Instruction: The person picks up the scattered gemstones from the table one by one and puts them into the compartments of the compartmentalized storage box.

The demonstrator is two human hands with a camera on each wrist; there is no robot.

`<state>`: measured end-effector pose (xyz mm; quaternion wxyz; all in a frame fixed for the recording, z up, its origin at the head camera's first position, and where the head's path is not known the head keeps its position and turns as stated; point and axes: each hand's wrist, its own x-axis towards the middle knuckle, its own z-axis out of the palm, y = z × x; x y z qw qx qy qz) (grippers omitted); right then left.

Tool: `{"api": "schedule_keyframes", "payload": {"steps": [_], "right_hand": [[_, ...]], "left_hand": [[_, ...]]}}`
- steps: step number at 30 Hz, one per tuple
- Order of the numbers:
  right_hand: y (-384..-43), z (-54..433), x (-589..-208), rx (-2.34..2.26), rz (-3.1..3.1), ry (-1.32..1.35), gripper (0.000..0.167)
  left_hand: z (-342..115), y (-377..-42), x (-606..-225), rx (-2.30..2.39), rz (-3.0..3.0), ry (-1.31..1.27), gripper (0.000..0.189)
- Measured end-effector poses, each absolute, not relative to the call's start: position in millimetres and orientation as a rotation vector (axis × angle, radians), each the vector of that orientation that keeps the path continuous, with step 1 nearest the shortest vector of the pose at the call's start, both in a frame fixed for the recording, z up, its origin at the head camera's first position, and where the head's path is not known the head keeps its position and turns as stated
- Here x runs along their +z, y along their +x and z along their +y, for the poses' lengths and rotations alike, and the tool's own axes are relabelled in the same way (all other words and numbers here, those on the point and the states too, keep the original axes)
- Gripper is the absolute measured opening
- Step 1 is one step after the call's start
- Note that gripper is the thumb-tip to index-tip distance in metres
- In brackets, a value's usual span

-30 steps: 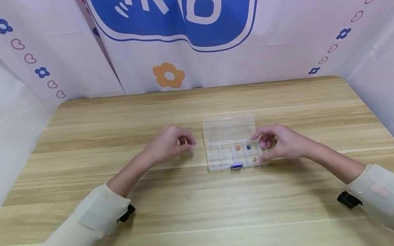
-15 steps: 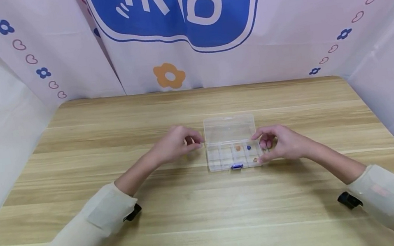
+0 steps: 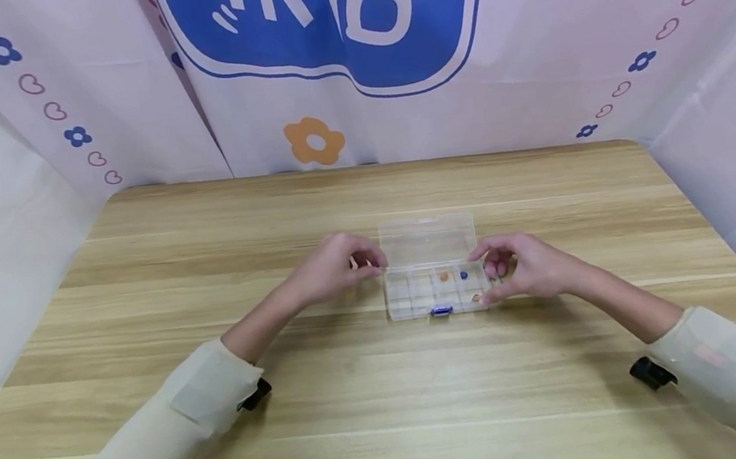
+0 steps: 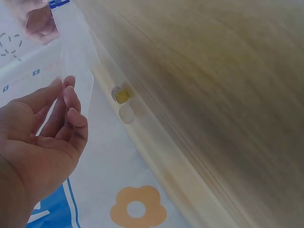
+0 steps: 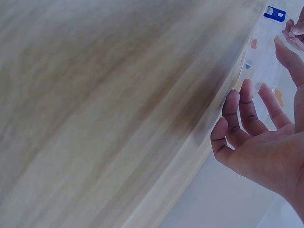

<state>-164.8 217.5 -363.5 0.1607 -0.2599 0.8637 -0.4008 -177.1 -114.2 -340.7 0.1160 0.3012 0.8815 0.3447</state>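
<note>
A clear plastic compartment box (image 3: 423, 292) lies on the table, its lid (image 3: 428, 238) folded back. A blue latch (image 3: 441, 310) marks its front edge. Inside are an orange piece (image 3: 444, 277), a dark blue piece (image 3: 464, 275) and a small brownish piece (image 3: 476, 298) near the front. My right hand (image 3: 535, 266) grips the right end, thumb at the front corner and index finger at the back. Thumb and index finger of my left hand (image 3: 334, 266) pinch at the back left corner by the hinge. Yellow (image 4: 121, 97) and clear (image 4: 127, 114) pieces lie beside that hand in the left wrist view.
The wooden table (image 3: 391, 405) extends widely around the box. Printed white fabric (image 3: 506, 110) hangs along its back edge, with more white fabric at both sides. Black wrist mounts (image 3: 653, 373) sit under both sleeves.
My left hand has moved right, from just short of the box to its back left corner. The right hand and the box have stayed in place.
</note>
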Motion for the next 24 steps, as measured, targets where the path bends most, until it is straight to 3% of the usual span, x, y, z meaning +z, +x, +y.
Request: {"api": "schedule_keyframes", "payload": {"steps": [24], "right_hand": [[-165.8,217.7,-363.7,-1.147,2.457,-0.748,0.053]], "left_hand": [[-97.1,-178.3,-343.3,1.082,2.515,0.941,0.004]]}}
